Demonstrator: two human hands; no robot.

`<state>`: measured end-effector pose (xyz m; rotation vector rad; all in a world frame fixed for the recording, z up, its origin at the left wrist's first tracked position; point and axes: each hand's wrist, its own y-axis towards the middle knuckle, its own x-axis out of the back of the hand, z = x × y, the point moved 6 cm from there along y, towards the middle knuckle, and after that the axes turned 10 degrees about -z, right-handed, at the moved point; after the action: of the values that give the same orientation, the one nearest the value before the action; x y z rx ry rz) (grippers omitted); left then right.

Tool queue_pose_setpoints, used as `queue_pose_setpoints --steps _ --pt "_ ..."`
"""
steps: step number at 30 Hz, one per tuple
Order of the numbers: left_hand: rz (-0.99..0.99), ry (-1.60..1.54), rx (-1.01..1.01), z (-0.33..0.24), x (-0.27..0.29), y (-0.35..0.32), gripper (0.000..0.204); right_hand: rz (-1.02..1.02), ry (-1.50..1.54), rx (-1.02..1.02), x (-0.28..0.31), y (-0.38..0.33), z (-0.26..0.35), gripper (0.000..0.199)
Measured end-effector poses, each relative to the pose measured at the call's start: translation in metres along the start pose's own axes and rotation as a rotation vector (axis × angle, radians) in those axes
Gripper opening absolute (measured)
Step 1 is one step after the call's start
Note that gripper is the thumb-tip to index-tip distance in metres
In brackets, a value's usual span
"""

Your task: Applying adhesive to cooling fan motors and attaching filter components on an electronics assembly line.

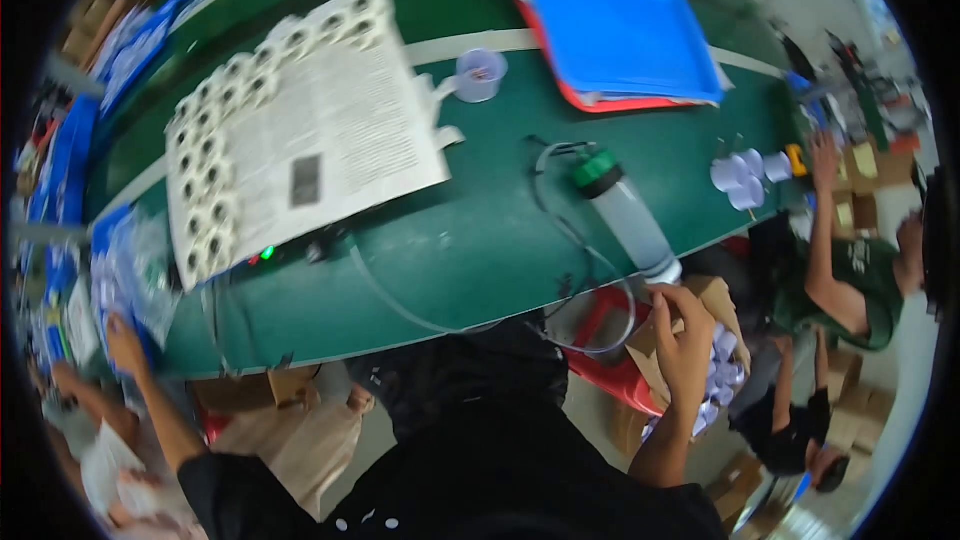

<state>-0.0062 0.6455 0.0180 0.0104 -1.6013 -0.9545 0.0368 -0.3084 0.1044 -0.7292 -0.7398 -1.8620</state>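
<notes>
My left hand [126, 344] is at the near end of a blue tray [108, 230] on the left edge of the table, with its fingers closed on the rim. A crumpled clear plastic bag [146, 275] lies in that tray. On the right, my right hand [684, 332] is raised just off the table's front edge, fingers curved and apart, holding nothing. Closest to it is the white end of a translucent cylinder [635, 220] with a green cap, lying slantwise on the green table. A thin clear hose [590, 250] runs near the cylinder and loops over the edge.
A printed white sheet [330, 130] bears rows of small round parts on the left. Behind are a small cup [481, 75] and stacked blue and red trays [620, 30]. White cups [740, 177] stand far right. A carton of cups [722, 370] and a red stool [610, 345] stand below; co-workers sit both sides.
</notes>
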Motion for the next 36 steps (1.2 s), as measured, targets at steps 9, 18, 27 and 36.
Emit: queue_pose_setpoints --steps 9,18,27,36 --pt "-0.191 0.004 0.078 -0.108 0.105 -0.029 0.042 -0.044 -0.117 0.125 0.003 0.037 -0.017 0.044" --pt "0.275 -1.716 0.057 -0.401 0.342 -0.327 0.02 0.024 -0.227 0.264 -0.063 0.086 -0.021 0.061" --pt "1.47 -2.117 -0.137 -0.53 0.404 -0.468 0.077 -0.097 0.021 0.175 -0.02 0.029 0.01 0.068" --pt "1.77 -2.097 0.055 -0.55 0.395 -0.483 0.083 0.014 0.293 -0.138 -0.037 -0.001 -0.008 0.066"
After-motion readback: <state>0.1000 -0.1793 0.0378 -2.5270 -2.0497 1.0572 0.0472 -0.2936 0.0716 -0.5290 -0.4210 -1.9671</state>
